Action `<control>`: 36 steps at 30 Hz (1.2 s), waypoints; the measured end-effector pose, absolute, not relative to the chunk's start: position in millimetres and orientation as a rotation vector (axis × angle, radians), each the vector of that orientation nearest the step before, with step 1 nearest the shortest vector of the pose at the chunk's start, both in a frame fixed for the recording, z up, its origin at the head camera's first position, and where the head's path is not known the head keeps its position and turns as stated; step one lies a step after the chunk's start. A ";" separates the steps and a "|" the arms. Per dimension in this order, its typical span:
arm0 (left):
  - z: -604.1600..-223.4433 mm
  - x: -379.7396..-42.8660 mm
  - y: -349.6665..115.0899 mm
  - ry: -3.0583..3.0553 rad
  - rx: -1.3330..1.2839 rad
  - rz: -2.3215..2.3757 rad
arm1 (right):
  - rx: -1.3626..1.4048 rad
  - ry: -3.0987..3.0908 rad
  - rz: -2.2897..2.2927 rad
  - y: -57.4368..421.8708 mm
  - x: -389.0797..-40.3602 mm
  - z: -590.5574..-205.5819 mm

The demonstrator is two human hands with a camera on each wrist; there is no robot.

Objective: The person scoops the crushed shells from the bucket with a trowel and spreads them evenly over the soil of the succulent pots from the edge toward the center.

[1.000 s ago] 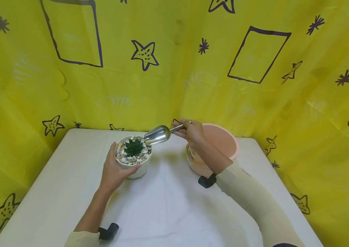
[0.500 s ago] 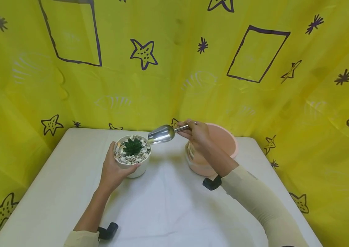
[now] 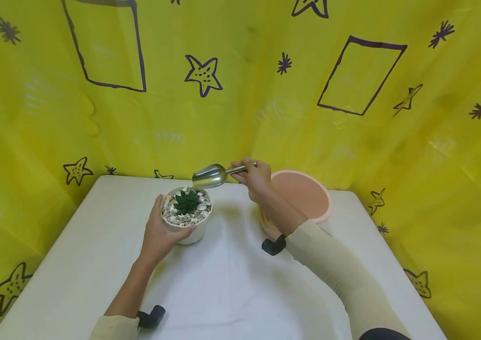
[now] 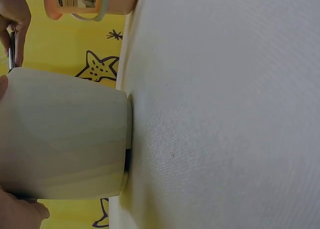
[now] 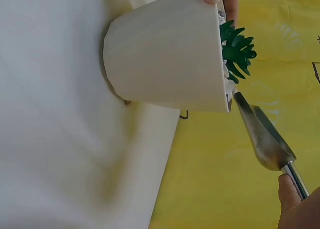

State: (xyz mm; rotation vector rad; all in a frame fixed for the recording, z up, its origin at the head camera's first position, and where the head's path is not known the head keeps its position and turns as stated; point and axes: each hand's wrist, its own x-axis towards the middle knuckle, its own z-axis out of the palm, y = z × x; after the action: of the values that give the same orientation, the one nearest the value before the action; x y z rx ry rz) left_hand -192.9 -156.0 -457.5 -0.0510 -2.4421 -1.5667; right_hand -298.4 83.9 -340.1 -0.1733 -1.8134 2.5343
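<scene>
A white pot [image 3: 190, 236] stands on the table, filled with pale pebbles and shells [image 3: 176, 218] around a green succulent [image 3: 187, 202]. My left hand [image 3: 161, 233] grips the pot at its left side, thumb across the front. Its wall fills much of the left wrist view. My right hand [image 3: 257, 179] holds a shiny metal scoop [image 3: 210, 176] by its handle, the bowl tilted down toward the pot's far right rim. In the right wrist view the scoop [image 5: 267, 141] has its tip right at the pebbles by the rim.
A pink bucket [image 3: 304, 191] stands on the right of the white-covered table [image 3: 232, 283], partly hidden behind my right forearm. In the left wrist view the bucket [image 4: 117, 1] shows a label and a pale handle. A yellow patterned curtain [image 3: 240, 118] hangs close behind the table.
The scoop first drew back slightly right from the pot, then came left and up over its far rim. My left hand and the pot have stayed in place.
</scene>
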 end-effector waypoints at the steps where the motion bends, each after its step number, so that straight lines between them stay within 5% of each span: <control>1: -457.6 -193.0 -155.6 -2.444 -0.050 -1.563 | -0.167 -1.814 2.528 82.1 -298.7 -340.7; 17: -456.6 -192.9 -154.9 -2.437 -0.061 -1.538 | 0.060 -1.874 2.489 62.0 -297.1 -341.2; 36: -459.6 -192.6 -154.9 -2.438 -0.051 -1.549 | -0.044 -1.850 2.459 93.6 -293.5 -339.2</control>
State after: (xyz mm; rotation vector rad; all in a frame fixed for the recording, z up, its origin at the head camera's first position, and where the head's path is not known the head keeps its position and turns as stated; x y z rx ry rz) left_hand -192.6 -154.9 -459.6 -0.0510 -2.4378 -1.5486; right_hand -293.5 93.6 -339.2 -0.0442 -1.8500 2.4591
